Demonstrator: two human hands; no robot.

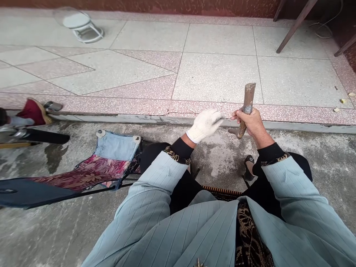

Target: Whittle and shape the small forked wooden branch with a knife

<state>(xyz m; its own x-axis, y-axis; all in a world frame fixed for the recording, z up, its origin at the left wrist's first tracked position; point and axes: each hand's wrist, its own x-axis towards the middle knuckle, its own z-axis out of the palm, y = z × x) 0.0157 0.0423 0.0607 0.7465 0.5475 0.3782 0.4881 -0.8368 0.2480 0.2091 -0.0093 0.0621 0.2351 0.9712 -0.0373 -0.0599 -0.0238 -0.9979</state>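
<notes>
My right hand (253,120), bare, is closed around a short brown wooden stick (249,94) held nearly upright over the step's edge. Grey wire (247,109) is wound in a band round the stick's middle, and a short side piece juts left near its lower end. My left hand (207,122) wears a white knitted glove. Its fingertips are pinched together on a thin strand, apparently wire, that runs across to my right thumb and finger. How the strand joins the winding is hidden behind my right fingers.
A folding recliner (108,163) with patterned cloth stands at my left. Further left are another person's red shoe (32,113) and a black-ended tube (47,136). A white stool (80,24) stands on the raised tiled floor (217,74). Wooden legs (296,26) stand upper right.
</notes>
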